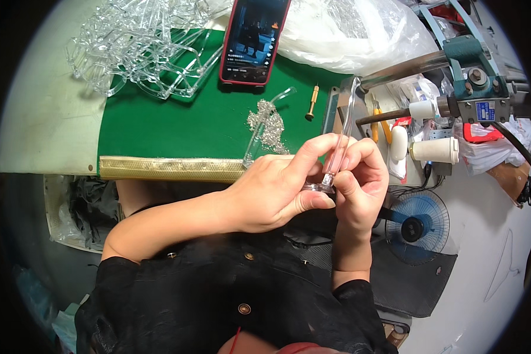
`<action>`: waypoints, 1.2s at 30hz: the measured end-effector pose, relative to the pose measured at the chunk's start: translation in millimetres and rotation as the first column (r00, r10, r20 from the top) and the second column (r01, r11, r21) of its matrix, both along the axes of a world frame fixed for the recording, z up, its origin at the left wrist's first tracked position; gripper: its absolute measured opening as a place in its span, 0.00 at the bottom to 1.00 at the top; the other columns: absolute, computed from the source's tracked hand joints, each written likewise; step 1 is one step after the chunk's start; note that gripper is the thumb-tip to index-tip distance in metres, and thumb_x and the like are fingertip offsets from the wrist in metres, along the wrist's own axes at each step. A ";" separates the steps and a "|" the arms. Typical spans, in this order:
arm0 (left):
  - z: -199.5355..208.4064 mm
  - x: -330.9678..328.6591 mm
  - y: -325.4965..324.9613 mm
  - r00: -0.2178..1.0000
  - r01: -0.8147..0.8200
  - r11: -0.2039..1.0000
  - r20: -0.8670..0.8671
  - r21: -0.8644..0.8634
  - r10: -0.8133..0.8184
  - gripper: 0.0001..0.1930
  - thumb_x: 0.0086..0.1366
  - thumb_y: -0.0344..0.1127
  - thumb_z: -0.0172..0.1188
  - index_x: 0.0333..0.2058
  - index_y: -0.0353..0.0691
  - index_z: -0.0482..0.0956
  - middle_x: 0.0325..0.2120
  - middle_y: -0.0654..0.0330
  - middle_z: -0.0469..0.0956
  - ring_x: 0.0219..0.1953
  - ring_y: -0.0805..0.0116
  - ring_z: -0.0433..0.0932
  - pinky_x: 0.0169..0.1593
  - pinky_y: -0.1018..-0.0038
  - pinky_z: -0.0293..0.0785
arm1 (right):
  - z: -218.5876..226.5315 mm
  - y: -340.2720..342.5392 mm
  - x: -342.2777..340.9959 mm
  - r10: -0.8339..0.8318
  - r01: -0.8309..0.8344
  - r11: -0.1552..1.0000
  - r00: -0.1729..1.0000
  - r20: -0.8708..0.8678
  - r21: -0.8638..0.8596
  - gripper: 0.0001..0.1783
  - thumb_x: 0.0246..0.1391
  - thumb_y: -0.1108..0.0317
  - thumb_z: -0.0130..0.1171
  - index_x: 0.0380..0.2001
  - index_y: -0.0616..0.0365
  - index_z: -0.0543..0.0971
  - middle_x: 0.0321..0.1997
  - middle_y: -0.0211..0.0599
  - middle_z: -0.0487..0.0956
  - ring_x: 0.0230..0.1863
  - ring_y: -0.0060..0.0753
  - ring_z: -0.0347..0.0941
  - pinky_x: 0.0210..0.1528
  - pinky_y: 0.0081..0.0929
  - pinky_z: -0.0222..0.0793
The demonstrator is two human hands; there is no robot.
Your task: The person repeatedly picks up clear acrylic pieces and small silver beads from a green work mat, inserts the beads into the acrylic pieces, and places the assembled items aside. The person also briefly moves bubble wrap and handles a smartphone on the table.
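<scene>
Both hands meet over the front edge of the green mat [159, 130], right of its middle. Between thumb and fingers, my left hand [265, 192] pinches a clear plastic eyeglass frame [317, 187], mostly covered by the fingers. My right hand [363, 177] closes on the clear temple arm [349, 109], which points up and away near the hinge end. Whether a screw sits in the hinge is too small to tell. Left of the hands, a heap of tiny silvery screws [270, 127] lies on the mat beside another clear temple piece [253, 144].
A phone [253, 44] stands behind the screws, with a tangle of clear eyeglass frames [141, 47] at far left. A small brass screwdriver [312, 103] lies nearby. Right are a teal metal bench machine [469, 65], pliers [384, 125], a white cup [433, 150] and a fan [416, 227].
</scene>
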State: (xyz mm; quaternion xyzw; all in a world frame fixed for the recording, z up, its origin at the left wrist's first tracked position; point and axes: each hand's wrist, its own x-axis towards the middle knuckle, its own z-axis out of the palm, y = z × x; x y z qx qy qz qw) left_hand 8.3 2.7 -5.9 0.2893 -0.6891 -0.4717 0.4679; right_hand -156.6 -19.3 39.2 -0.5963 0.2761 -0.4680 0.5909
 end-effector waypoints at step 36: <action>3.1 -5.1 0.8 0.930 0.041 0.996 -0.368 0.077 -0.010 0.33 0.69 0.49 0.50 0.63 0.38 0.49 0.34 0.53 0.80 0.37 0.61 0.82 0.42 0.71 0.74 | -12.9 0.2 4.9 -0.579 0.086 0.438 0.789 -0.207 -0.895 0.31 0.52 0.40 0.52 0.42 0.58 0.82 0.33 0.35 0.76 0.31 0.30 0.70 0.30 0.24 0.67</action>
